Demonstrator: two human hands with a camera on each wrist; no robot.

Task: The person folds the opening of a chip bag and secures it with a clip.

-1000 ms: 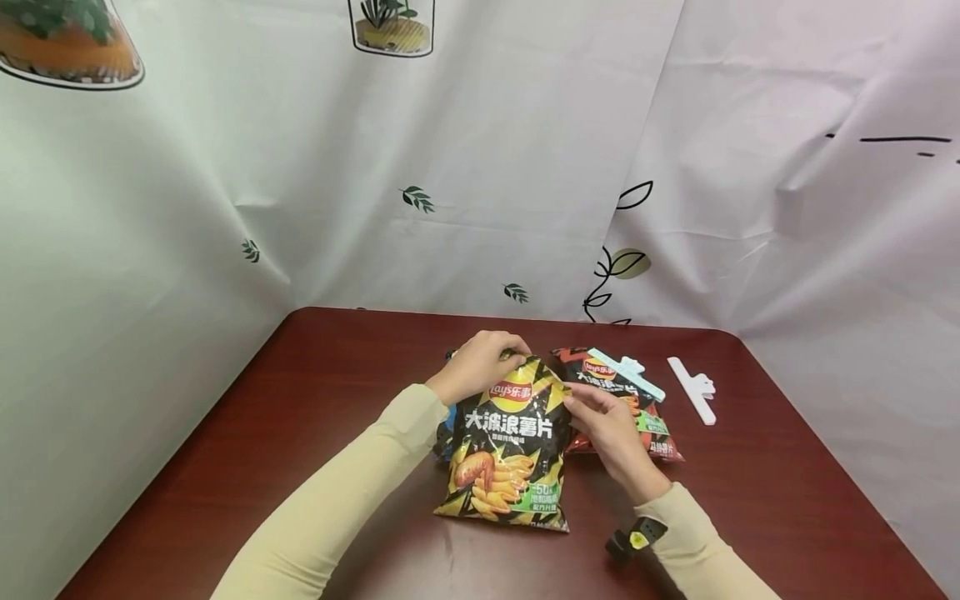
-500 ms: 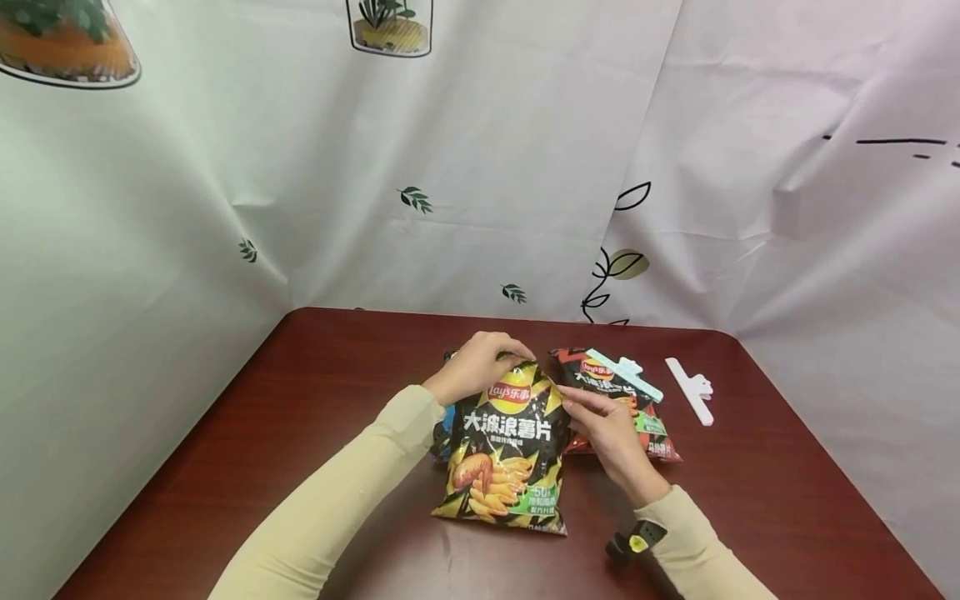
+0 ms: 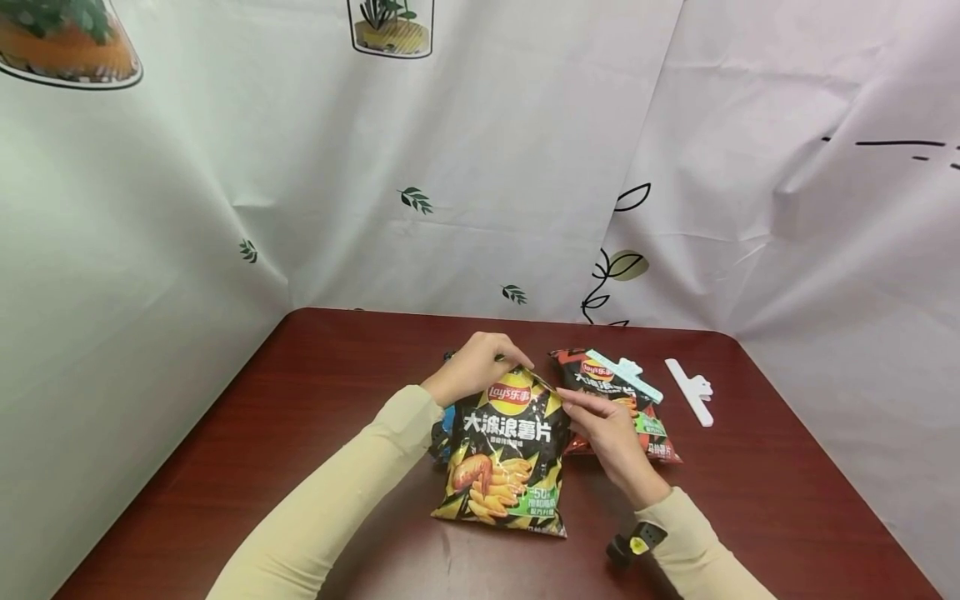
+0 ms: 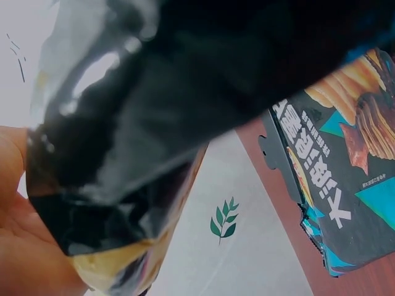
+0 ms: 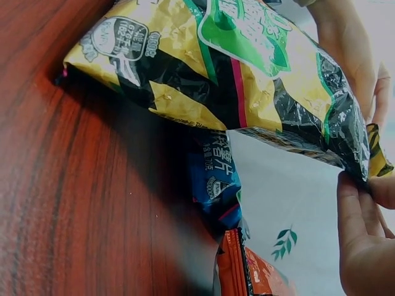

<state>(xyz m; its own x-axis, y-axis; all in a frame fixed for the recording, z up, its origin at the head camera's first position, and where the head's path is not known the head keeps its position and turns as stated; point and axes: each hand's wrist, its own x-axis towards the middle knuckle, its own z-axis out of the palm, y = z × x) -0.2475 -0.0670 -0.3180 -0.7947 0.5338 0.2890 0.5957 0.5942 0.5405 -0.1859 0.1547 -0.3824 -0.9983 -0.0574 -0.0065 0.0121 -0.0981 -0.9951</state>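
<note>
**Both hands pinch the top of a chip bag**

The left hand [image 3: 476, 367] and right hand [image 3: 603, 429] grip the top corners of the yellow-and-black chip bag [image 3: 504, 454], seemingly lifted slightly off the surface [image 3: 315, 392]. A red bag [image 3: 645, 417] with a blue clip [image 3: 626, 375] lies just beside it.

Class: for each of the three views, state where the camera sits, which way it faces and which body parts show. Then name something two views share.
Head: looks forward and down at the table; both sleeves, left hand, right hand.
Left wrist: beside the palm, against the yellow-black chip bag.
Right wrist: low over the table, along that bag; right-hand fingers.
Shared: both wrist views catch the blue bag.
</note>
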